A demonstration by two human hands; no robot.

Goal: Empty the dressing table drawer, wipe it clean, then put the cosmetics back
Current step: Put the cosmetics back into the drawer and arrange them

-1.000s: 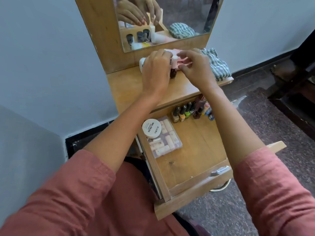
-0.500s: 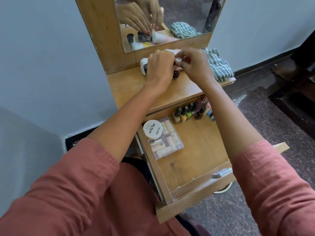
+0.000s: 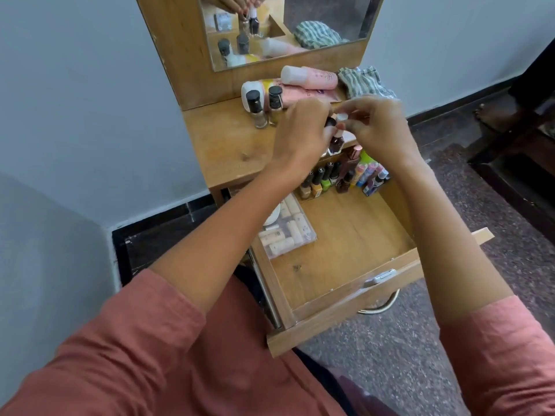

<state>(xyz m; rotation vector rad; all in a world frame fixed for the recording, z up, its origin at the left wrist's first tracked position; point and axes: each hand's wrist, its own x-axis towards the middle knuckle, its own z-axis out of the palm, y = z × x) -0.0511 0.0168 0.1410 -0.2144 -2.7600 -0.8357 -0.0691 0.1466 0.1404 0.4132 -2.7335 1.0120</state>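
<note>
Head: hands grip bottles, tabletop edge (drawer open).

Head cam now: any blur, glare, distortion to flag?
Head view: soft even light, no harsh shadows; left hand and right hand, gripping small glass nail polish bottles, slightly motion-blurred; wide-angle lens skews the open wooden drawer; no glare on the wood-framed mirror.

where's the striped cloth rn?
Head view, upper right: striped cloth lies on the tabletop, right end, beside the pink bottle, below the mirror.
</note>
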